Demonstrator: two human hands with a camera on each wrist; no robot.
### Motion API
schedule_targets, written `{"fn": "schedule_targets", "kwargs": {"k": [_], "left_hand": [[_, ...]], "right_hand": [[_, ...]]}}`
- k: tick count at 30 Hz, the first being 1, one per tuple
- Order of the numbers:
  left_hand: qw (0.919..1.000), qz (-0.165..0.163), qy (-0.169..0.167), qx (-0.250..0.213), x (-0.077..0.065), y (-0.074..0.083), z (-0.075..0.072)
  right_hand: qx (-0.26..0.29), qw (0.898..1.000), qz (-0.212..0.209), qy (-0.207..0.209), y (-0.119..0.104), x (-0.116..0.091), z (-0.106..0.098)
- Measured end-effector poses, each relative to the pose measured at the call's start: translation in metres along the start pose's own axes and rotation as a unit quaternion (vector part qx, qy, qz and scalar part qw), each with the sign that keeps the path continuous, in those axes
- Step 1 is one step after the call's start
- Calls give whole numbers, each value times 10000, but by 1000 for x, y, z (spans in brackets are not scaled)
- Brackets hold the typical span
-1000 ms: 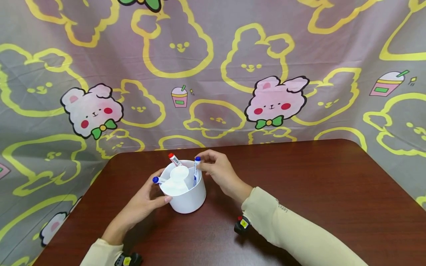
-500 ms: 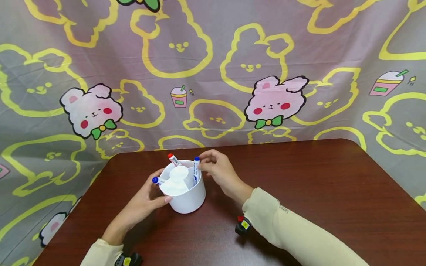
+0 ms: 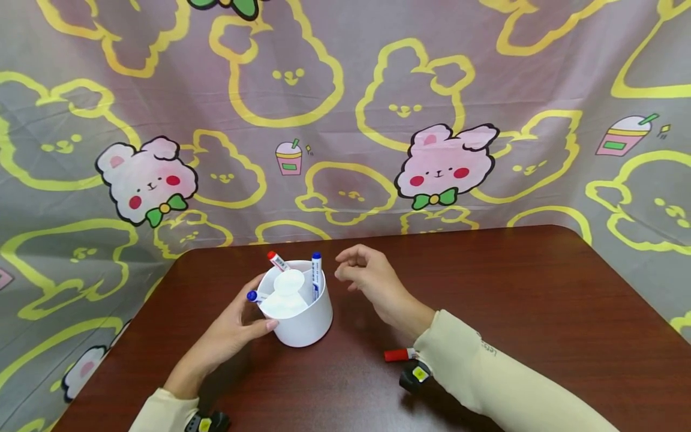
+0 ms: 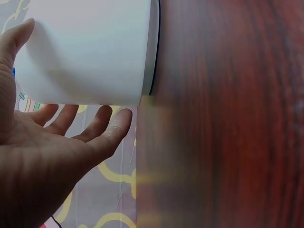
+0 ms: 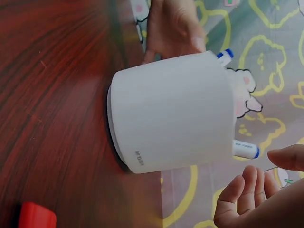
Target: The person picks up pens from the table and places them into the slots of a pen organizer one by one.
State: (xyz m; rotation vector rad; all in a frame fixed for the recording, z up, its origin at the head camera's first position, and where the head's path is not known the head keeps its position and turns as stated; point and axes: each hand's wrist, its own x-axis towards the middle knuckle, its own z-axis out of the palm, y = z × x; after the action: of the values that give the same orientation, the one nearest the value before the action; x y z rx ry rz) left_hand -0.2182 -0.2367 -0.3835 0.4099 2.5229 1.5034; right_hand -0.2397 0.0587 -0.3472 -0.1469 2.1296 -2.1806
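Note:
A white round pen holder [image 3: 305,325] stands upright on the table, with compartments around a raised middle. My left hand [image 3: 233,327] grips its left side, thumb at the near rim and fingers behind; in the left wrist view the fingertips [image 4: 124,118] lie along its wall. Three markers lean in the holder: a red-capped marker [image 3: 278,261] at the back, a blue-capped marker [image 3: 316,277] on the right, and another blue-capped marker [image 3: 256,296] on the left. To the right of the holder, my right hand [image 3: 380,285] hovers apart from it with fingers loosely curled and nothing in them.
Another red-capped marker [image 3: 398,355] lies on the brown wooden table [image 3: 518,300], partly hidden by the right sleeve. Its cap [image 5: 38,216] shows at the bottom left of the right wrist view. A cartoon-printed curtain [image 3: 335,144] hangs behind the table.
My right hand has let go of the right blue-capped marker and moved right, away from the holder. The red-capped marker on the table has come into sight. My left hand stays put.

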Motion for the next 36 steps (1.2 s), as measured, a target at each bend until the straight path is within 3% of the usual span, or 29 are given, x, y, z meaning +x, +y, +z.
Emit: {"fn": "schedule_targets", "kwargs": {"k": [7, 17, 27, 36], "left_hand": [[9998, 186, 57, -6, -2, 0, 0], [9999, 100, 63, 35, -1, -1, -1], [9999, -67, 19, 145, 0, 0, 0], [9999, -44, 42, 115, 0, 0, 1]], "right_hand": [[-87, 9999, -24, -132, -5, -13, -19], [-335, 9994, -47, -74, 4, -27, -56], [-617, 9969, 286, -389, 7, -45, -101], [-791, 9950, 469, -388, 13, -62, -131]]}}
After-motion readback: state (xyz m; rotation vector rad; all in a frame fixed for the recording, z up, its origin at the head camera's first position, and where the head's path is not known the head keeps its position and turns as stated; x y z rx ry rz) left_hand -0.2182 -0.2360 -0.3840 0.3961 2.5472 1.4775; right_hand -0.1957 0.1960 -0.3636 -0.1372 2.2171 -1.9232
